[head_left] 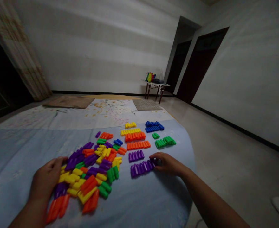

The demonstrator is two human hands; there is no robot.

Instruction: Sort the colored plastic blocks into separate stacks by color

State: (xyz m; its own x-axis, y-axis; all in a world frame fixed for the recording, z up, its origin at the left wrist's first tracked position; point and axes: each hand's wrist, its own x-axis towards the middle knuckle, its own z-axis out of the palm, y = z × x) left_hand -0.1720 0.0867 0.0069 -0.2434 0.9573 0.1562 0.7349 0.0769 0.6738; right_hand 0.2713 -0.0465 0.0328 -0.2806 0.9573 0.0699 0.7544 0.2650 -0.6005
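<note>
**A:** How are the hands placed?

**B:** On the cloth [163,202], the left hand [46,177] curls at the left edge of the mixed pile [92,171]; its grip cannot be determined. The right hand [165,163] touches the end of the near purple row [141,168], presumably to square it; any pinch is unclear.

**A:** And beyond?

**B:** Orange rows [138,145], green group [165,142], yellow rows [131,131], blue rows [154,128]: spaced apart, probably to separate colours.
</note>
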